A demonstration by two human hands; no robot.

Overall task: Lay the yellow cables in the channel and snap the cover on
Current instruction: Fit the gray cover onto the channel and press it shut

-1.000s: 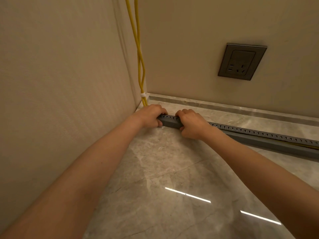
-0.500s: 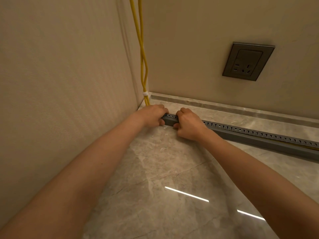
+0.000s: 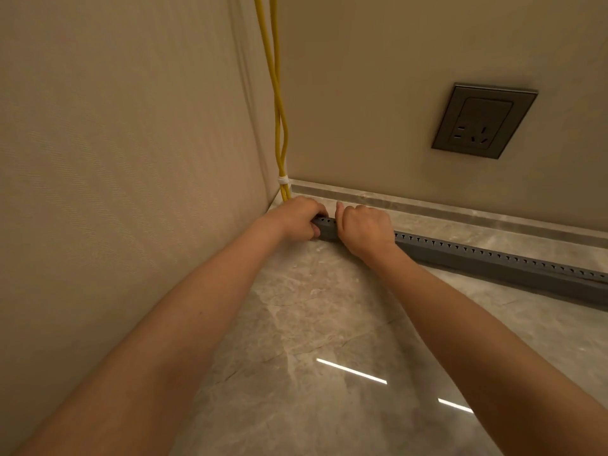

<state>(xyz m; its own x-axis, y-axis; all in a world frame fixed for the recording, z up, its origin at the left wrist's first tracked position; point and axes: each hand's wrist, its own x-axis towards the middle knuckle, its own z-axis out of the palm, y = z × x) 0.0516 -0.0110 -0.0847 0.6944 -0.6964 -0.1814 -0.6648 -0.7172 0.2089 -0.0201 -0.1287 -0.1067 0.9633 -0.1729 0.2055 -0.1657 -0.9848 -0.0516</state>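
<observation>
Two yellow cables (image 3: 275, 83) hang down the wall corner, bound by a white tie (image 3: 283, 180) just above the floor. A long grey slotted channel (image 3: 493, 261) lies on the marble floor and runs from the corner to the right edge. My left hand (image 3: 297, 218) is curled around the channel's left end, where the cables vanish behind it. My right hand (image 3: 363, 227) grips the channel right beside it, with the thumb raised over the top. Whether the cover is seated under my hands is hidden.
A dark wall socket (image 3: 483, 121) sits on the back wall at the upper right. A stone skirting strip (image 3: 460, 213) runs along the base of that wall behind the channel. The left wall (image 3: 131, 159) stands close beside my left arm.
Both hands stay on the channel's left end. My right hand has shifted slightly left and its thumb has come up over the top. The view has tilted slightly.
</observation>
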